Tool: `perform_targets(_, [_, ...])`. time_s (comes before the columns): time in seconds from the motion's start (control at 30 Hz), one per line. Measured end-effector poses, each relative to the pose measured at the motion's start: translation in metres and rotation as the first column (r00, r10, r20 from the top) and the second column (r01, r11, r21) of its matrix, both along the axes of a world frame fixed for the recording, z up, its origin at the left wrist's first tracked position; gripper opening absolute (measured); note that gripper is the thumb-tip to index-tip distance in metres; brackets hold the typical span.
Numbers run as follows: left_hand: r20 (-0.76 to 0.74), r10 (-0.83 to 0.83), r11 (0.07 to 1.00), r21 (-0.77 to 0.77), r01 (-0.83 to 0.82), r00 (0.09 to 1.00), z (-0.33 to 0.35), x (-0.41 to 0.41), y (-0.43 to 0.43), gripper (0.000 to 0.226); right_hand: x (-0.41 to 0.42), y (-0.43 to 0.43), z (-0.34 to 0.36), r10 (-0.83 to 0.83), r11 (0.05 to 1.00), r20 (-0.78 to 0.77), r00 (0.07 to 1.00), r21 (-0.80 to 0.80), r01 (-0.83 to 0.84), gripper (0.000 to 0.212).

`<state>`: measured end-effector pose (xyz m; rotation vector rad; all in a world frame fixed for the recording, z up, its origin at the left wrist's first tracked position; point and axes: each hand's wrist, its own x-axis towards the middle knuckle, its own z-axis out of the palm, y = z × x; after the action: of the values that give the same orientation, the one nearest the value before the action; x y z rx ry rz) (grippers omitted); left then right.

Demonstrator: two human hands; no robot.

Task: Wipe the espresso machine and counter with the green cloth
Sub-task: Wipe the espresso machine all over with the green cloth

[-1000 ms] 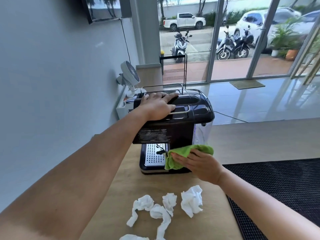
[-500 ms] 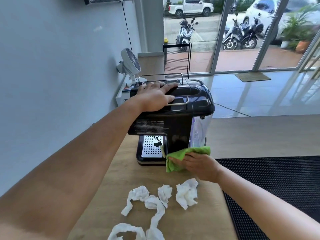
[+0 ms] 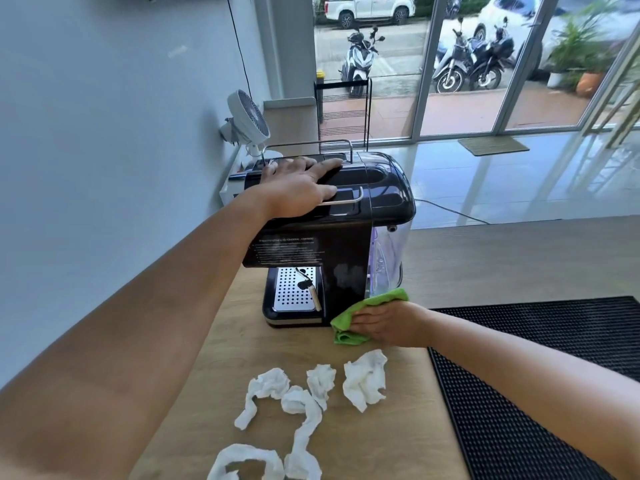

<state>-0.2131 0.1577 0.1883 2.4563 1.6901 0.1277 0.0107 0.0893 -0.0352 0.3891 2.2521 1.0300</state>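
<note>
Two hands on the job: on the wooden counter (image 3: 221, 372), the black espresso machine (image 3: 343, 233) is pinned from above by the left hand (image 3: 298, 188), laid flat and open, not gripping. Compared with a second ago, the right hand (image 3: 384, 323) has dropped from the machine's lower side to the counter, pressing the green cloth (image 3: 349, 322) flat under its fingers beside the base. Looks like wiping's shifting to the counter, and those crumpled paper towels (image 3: 363, 379) sit right nearby.

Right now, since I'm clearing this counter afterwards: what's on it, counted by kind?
espresso machine: 1
green cloth: 1
black mat: 1
crumpled white tissues: 5 (some overlap, so roughly)
Total: 8
</note>
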Motion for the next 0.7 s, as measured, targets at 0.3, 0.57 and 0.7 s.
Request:
perform_targets(0.3, [0.04, 0.011, 0.999, -0.041, -0.009, 0.999, 0.005, 0.003, -0.008, 0.053, -0.038, -0.009, -0.018, 0.142, 0.983, -0.071, 0.987, 0.124, -0.132, 0.063])
perform_targets(0.57, [0.038, 0.011, 0.999, -0.039, -0.009, 0.999, 0.004, 0.002, -0.008, 0.054, 0.013, -0.001, 0.011, 0.103, 0.99, -0.17, 0.98, 0.118, -0.084, 0.068])
perform_targets(0.7, [0.022, 0.016, 1.0, -0.019, -0.016, 1.0, 0.002, 0.002, -0.004, 0.055, 0.009, 0.005, 0.06, 0.263, 0.934, -0.517, 0.815, 0.349, -0.08, 0.058])
